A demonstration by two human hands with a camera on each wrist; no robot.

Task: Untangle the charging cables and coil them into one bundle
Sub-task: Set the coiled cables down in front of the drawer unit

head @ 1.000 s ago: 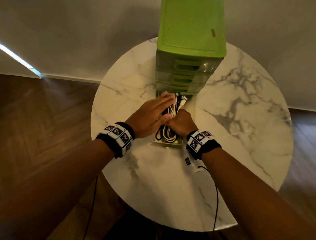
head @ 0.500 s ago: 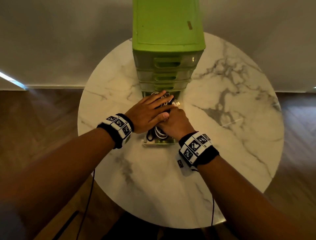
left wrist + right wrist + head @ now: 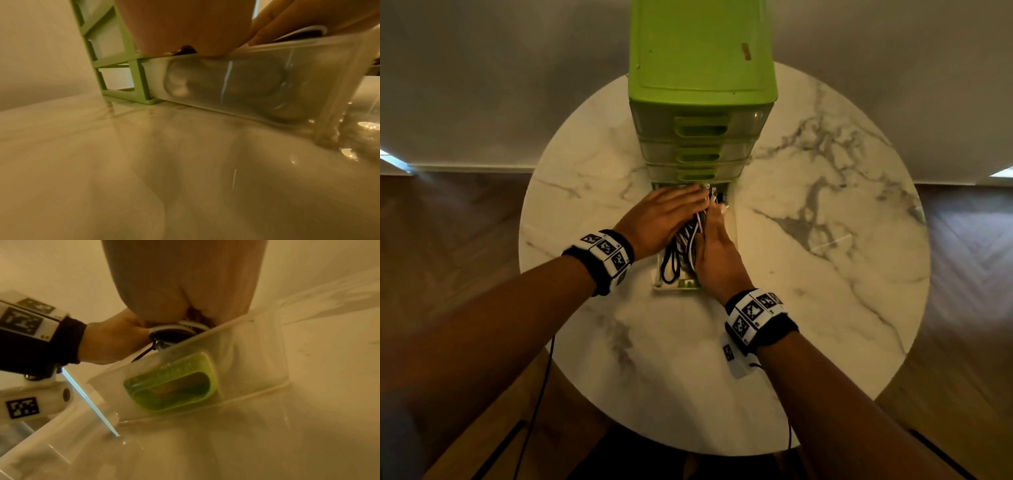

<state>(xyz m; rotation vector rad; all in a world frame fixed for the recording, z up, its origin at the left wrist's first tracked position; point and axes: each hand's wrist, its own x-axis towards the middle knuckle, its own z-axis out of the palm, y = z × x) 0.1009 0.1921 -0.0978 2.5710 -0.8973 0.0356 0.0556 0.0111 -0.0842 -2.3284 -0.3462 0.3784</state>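
Marble round table on wood floor; both hands, fingers straight, press cables.

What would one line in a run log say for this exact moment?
stage: cables in pulled-out bottom drawer | left hand: flat on cables | right hand: in drawer, grip unclear | bundle: not lifted out

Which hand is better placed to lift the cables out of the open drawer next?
Right, probably. The right hand reaches into the drawer beside the cables, fingers tucked down by them. The left hand lies flat on top with straight fingers, pressing rather than gripping.
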